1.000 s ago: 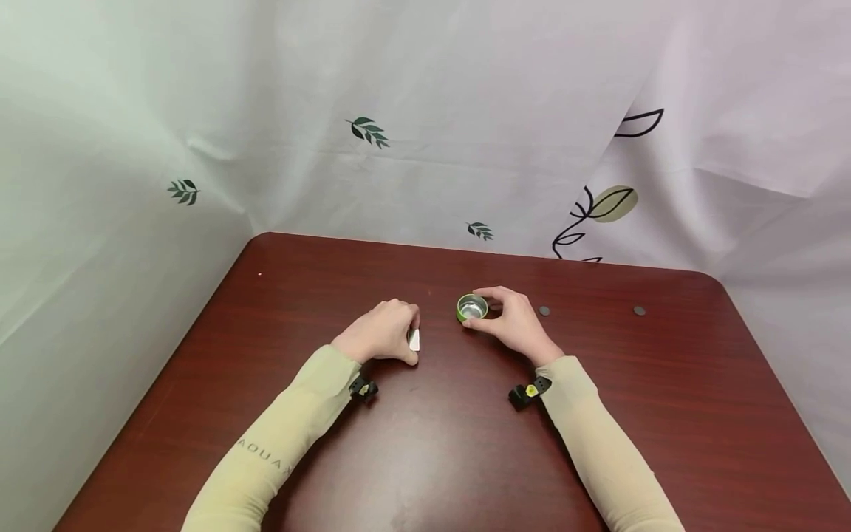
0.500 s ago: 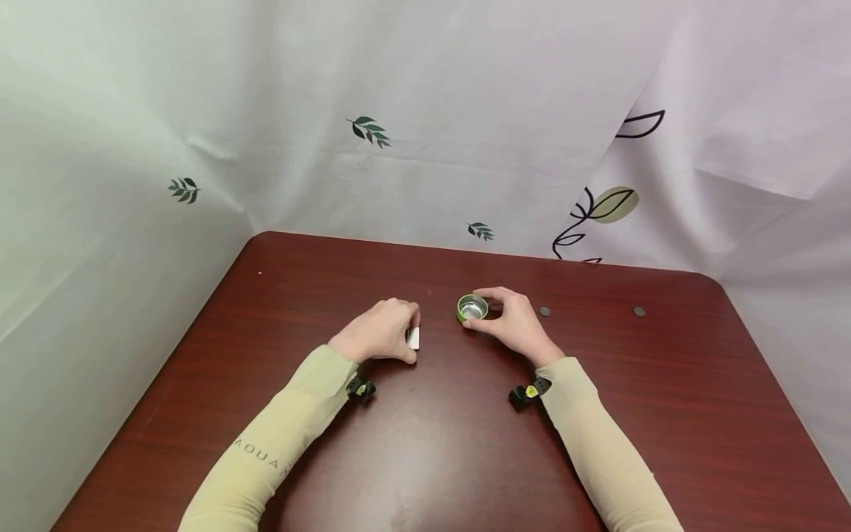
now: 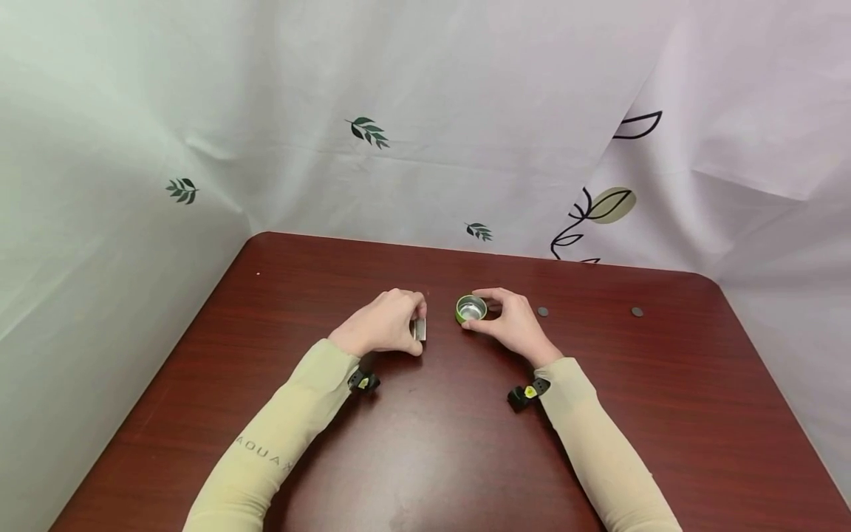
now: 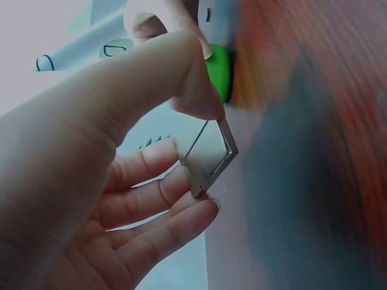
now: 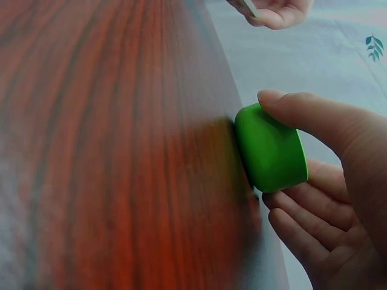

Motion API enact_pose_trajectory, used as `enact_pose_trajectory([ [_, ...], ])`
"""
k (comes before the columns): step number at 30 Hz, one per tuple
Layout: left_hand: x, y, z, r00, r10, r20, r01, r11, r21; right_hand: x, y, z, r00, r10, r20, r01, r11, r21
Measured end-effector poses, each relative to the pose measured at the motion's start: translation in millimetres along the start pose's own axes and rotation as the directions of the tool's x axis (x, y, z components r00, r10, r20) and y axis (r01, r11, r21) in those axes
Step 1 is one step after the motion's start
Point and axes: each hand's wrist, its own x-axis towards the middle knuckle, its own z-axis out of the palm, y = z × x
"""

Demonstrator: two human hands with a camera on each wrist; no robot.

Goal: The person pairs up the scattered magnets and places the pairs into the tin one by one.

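My left hand (image 3: pixel 384 322) pinches a small flat silver metal piece (image 4: pixel 208 148) between thumb and fingertips. It has straight edges and a thin raised rim, and part of it is hidden behind the fingers. In the head view its pale face (image 3: pixel 420 329) is turned to the right. Across a short gap, my right hand (image 3: pixel 515 325) grips a small round green tin (image 5: pixel 269 151) by its sides, thumb on the near side. The tin is upright on the table, its top uncovered, and its bare metal inside shows in the head view.
Two small dark grey discs lie on the reddish-brown wooden table (image 3: pixel 425 443): one disc (image 3: pixel 543 312) just right of my right hand, another disc (image 3: pixel 637 312) farther right. A white cloth backdrop (image 3: pixel 425 177) with leaf prints stands behind the table and at its sides.
My left hand has shifted slightly right and away from me, bringing the metal piece nearer the tin and turning it a little. My right hand and the tin have stayed in place.
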Motion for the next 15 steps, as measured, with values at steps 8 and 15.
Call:
enact_pose_trajectory([
  [8, 4.0, 0.6, -3.5, 1.0, -0.001, -0.011, 0.001, 0.999, -0.04, -3.0, 0.4, 0.1, 1.0, 0.008, -0.005, -0.008, 1.0, 0.024],
  [15, 9.1, 3.6, -7.5, 1.0, -0.006, -0.017, 0.005, 0.998, -0.058, -6.1, -0.2, -0.4, 1.0, 0.004, 0.006, -0.004, 1.0, 0.031],
])
